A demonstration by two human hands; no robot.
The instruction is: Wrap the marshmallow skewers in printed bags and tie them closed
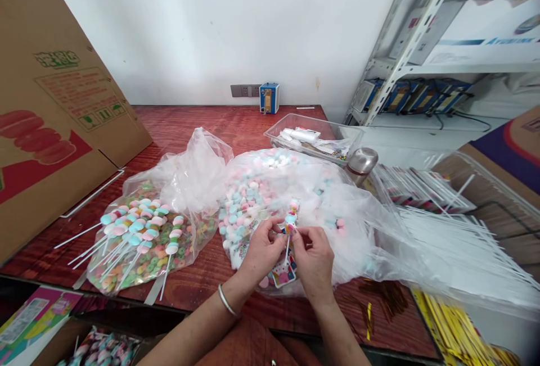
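Note:
In the middle of the head view a marshmallow skewer [291, 218] stands nearly upright, its white stick pointing down towards me. My left hand [265, 247] pinches it from the left, just where candy meets stick. From the right, the fingertips of my right hand [313, 254] close on the same spot. It seems to be inside a clear printed wrapper, though my fingers partly hide this. Beneath my hands lies a colourful printed card or packet [283, 276]. Behind them spreads a large clear bag of pastel marshmallows [240, 200].
Finished-looking skewers [137, 225] lie on a bag of ring candies [181, 259] at left. A cardboard box [63, 102] stands beyond. Rightward are a clear tray [287, 124], metal flask [361, 165], white sticks [459, 248], gold ties [455, 326] and shelving [422, 28].

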